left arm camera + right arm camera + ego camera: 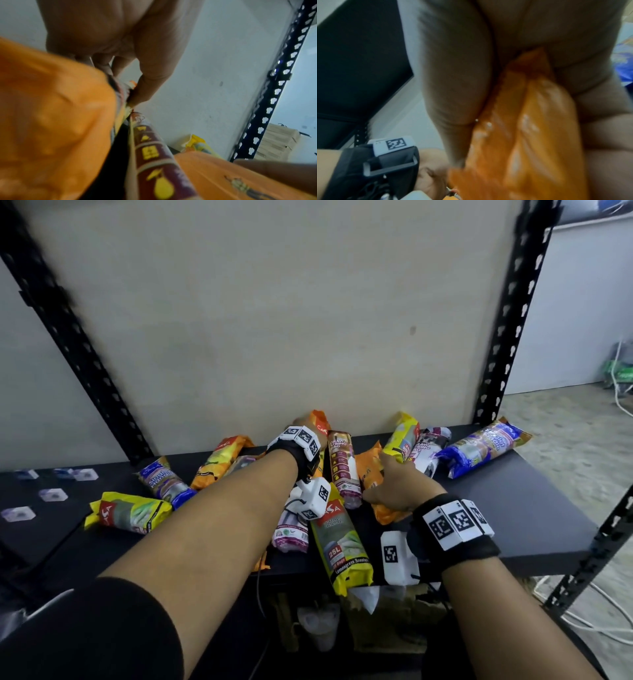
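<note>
Several rolled bag packets lie heaped on a black shelf [513, 508]. My left hand [301, 422] reaches to the back board and pinches the end of the back orange packet [318, 422]; in the left wrist view the left hand [122, 79] has curled fingers and thumb on that packet [51, 115]. My right hand [394, 484] grips the middle orange packet [370, 470]. The right wrist view shows the right hand [522, 94] with thumb and fingers wrapped round this packet [530, 135]. A maroon drawstring-bag roll [342, 463] [154, 162] lies between the two hands.
Yellow packets [130, 511] [342, 542] [402, 436], blue-purple packets [486, 446] [164, 481] and another orange one [222, 457] lie around. Black slotted uprights [507, 320] [68, 337] flank a pale back board [274, 320]. Small clear packets [51, 494] sit at far left.
</note>
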